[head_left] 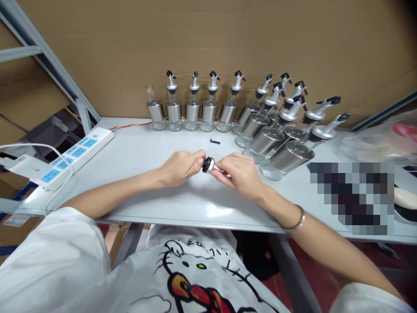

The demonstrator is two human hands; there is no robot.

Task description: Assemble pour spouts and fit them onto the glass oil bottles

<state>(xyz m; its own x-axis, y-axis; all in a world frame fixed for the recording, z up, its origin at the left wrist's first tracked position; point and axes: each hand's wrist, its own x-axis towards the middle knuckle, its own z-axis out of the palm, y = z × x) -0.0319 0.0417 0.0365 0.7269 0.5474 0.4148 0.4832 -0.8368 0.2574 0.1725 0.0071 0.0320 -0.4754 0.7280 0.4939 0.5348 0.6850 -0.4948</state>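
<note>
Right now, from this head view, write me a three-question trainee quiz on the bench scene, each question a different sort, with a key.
1. True or false: both hands hold the pourer cap at once.
2. Multiple choice: the small black part on the table lies A) under the power strip, B) between the hands and the bottle row, C) inside a bottle.
3. Fill in: in the back row, the bottle without a pourer stands at the ___ end.

Key: 1 true: left hand and right hand both grip it. 2 B. 3 left.
</note>
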